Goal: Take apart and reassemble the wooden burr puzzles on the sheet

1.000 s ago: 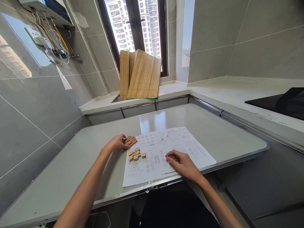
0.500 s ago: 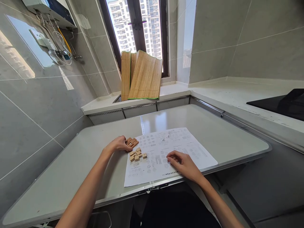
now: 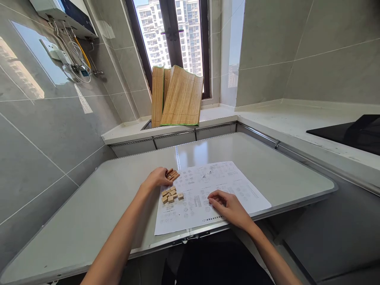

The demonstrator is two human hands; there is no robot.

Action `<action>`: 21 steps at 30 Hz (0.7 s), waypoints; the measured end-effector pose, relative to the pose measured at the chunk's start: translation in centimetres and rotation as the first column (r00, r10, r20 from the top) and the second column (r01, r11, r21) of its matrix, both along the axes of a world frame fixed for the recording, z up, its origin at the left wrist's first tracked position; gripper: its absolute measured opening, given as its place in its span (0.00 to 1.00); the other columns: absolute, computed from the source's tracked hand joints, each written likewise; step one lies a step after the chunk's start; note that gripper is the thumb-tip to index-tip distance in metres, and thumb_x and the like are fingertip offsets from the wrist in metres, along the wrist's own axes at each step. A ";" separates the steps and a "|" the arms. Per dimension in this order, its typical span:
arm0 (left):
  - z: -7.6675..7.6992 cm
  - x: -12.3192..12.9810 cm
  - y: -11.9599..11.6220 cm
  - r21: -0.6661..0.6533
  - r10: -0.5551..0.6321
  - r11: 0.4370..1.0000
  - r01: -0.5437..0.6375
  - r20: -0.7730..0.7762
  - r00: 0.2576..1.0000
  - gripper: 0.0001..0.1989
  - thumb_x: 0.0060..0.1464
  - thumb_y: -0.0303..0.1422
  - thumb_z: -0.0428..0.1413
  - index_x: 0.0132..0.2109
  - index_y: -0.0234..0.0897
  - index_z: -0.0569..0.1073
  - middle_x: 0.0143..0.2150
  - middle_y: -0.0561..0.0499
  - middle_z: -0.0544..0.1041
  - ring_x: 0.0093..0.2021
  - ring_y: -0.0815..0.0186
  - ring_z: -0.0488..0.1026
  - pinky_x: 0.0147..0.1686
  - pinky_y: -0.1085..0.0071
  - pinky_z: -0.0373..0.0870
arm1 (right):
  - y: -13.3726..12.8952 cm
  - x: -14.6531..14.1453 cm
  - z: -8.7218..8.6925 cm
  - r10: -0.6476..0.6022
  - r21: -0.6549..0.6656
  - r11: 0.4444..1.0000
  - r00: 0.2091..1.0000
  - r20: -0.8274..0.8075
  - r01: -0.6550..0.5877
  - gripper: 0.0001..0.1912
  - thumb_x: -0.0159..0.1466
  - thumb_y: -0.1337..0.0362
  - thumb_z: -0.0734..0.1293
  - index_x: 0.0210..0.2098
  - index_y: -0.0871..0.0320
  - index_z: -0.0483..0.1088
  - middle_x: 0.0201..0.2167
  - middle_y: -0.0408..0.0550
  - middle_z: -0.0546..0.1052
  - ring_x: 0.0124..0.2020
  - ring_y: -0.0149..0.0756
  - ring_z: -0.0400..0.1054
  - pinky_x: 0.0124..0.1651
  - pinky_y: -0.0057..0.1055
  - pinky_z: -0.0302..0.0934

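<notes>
My left hand (image 3: 159, 177) is closed round the left side of a flat cluster of brown wooden puzzle pieces (image 3: 172, 175), at the upper left edge of a printed paper sheet (image 3: 237, 198). Part of the cluster is hidden by the fingers. Just below it, a loose group of several pale wooden blocks (image 3: 169, 194) lies on the sheet, with one block (image 3: 180, 196) slightly to the right. My right hand (image 3: 230, 206) rests on the right half of the paper, fingers loosely bent and thumb apart, with nothing visible in it.
Under the paper is a white folding table (image 3: 89, 206) with a seam down its middle. Behind it runs a white counter (image 3: 219, 113) carrying folded bamboo mats (image 3: 182, 97) by the window. A black panel (image 3: 350, 132) lies on the counter at right.
My left hand has slid right with the brown pieces, from beside the sheet to over its upper left edge. My right hand stays nearly still.
</notes>
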State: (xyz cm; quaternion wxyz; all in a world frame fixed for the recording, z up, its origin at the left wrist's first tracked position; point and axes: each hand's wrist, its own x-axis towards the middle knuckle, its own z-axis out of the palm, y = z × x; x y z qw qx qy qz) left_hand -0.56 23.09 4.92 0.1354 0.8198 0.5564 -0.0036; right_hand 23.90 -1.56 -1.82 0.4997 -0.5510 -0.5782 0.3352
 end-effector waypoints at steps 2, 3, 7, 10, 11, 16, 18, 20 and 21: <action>0.0 1.0 -0.3 0.008 -0.068 0.998 0.068 -0.017 0.998 0.18 0.33 0.45 0.63 0.34 0.44 0.78 0.35 0.48 0.81 0.41 0.51 0.77 0.33 0.67 0.66 | 0.0 0.0 0.0 -0.001 0.007 1.000 1.000 -0.001 0.001 0.13 0.67 0.52 0.66 0.39 0.54 0.76 0.33 0.45 0.79 0.37 0.40 0.72 0.41 0.33 0.65; 0.1 1.6 -0.4 0.012 -0.100 0.995 0.101 -0.027 0.995 0.18 0.33 0.45 0.63 0.35 0.44 0.78 0.35 0.48 0.81 0.41 0.51 0.77 0.33 0.67 0.66 | 0.1 0.0 -0.1 0.001 0.010 1.000 1.000 -0.004 -0.001 0.13 0.67 0.52 0.66 0.39 0.54 0.76 0.33 0.45 0.79 0.36 0.39 0.72 0.41 0.33 0.65; 0.0 3.9 -1.1 0.026 -0.181 0.983 0.183 -0.041 0.983 0.19 0.36 0.44 0.63 0.38 0.43 0.79 0.39 0.47 0.82 0.41 0.50 0.77 0.35 0.65 0.67 | 0.2 0.0 -0.2 0.006 0.018 1.000 1.000 -0.013 -0.006 0.13 0.67 0.52 0.66 0.38 0.54 0.76 0.33 0.45 0.79 0.35 0.39 0.72 0.41 0.33 0.65; -0.2 5.5 -1.9 0.038 -0.237 0.970 0.238 -0.034 0.971 0.21 0.36 0.45 0.65 0.41 0.43 0.80 0.42 0.45 0.82 0.44 0.49 0.77 0.37 0.65 0.68 | 0.3 -0.1 -0.2 0.006 0.025 1.000 1.000 -0.003 -0.006 0.13 0.68 0.52 0.65 0.38 0.55 0.76 0.33 0.46 0.79 0.35 0.39 0.71 0.41 0.33 0.65; -0.3 6.0 -2.4 0.041 -0.258 0.965 0.259 -0.030 0.966 0.22 0.36 0.45 0.65 0.41 0.43 0.80 0.43 0.45 0.82 0.44 0.48 0.77 0.37 0.65 0.68 | 0.3 -0.1 -0.2 0.008 0.028 1.000 1.000 -0.002 -0.008 0.13 0.68 0.52 0.65 0.38 0.55 0.76 0.33 0.46 0.79 0.35 0.39 0.71 0.41 0.33 0.65; -0.3 7.5 -5.8 0.059 -0.363 0.930 0.362 0.016 0.932 0.24 0.38 0.45 0.65 0.45 0.43 0.80 0.48 0.44 0.80 0.43 0.51 0.77 0.38 0.65 0.68 | 0.4 -0.2 -0.1 0.014 0.029 0.999 1.000 0.006 -0.014 0.14 0.68 0.52 0.65 0.39 0.55 0.76 0.33 0.46 0.79 0.35 0.39 0.72 0.40 0.32 0.65; -0.2 7.5 -7.5 0.065 -0.393 0.918 0.390 0.039 0.919 0.23 0.41 0.46 0.64 0.45 0.42 0.80 0.47 0.45 0.80 0.43 0.53 0.76 0.38 0.66 0.68 | 0.4 -0.2 -0.1 0.011 0.027 1.000 1.000 0.011 -0.012 0.14 0.68 0.52 0.65 0.39 0.55 0.76 0.32 0.46 0.79 0.35 0.39 0.72 0.39 0.32 0.65; -0.2 7.4 -9.1 0.068 -0.414 0.910 0.410 0.060 0.908 0.21 0.43 0.47 0.64 0.43 0.42 0.80 0.45 0.46 0.79 0.40 0.55 0.76 0.36 0.67 0.68 | 0.4 -0.2 0.0 0.014 0.029 0.999 1.000 0.003 -0.014 0.14 0.68 0.52 0.65 0.39 0.55 0.76 0.32 0.46 0.80 0.35 0.40 0.72 0.39 0.32 0.65; -0.2 7.2 -9.9 0.071 -0.419 0.907 0.415 0.071 0.905 0.21 0.43 0.47 0.64 0.42 0.41 0.80 0.44 0.46 0.78 0.39 0.56 0.76 0.35 0.67 0.67 | 0.4 -0.2 0.0 0.017 0.032 0.999 1.000 -0.004 -0.017 0.14 0.68 0.52 0.65 0.39 0.55 0.76 0.32 0.46 0.80 0.35 0.40 0.72 0.39 0.32 0.65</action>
